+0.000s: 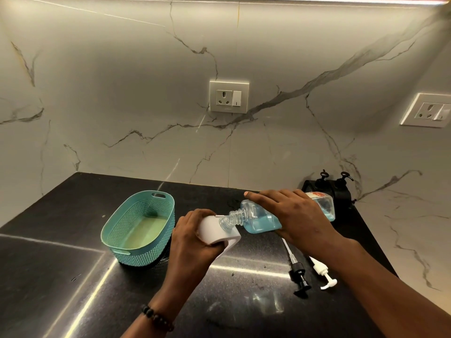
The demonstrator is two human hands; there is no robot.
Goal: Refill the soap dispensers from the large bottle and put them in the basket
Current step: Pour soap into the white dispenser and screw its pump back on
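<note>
Pouring position: large clear plastic bottle of blue liquid soap (263, 219) tipped, neck at the top opening of the white plastic soap dispenser (218, 231).
Right hand (290, 211) wraps the bottle from above; left hand (192, 236) grips the dispenser, tilted, above the dark stone bench (73, 276). Teal woven-pattern plastic basket (140, 228) stands just left. Black pump head (299, 276) and white pump head (322, 273) lie on the bench.

Warm strip light overhead; glare streaks countertop (73, 276); edges warped.
</note>
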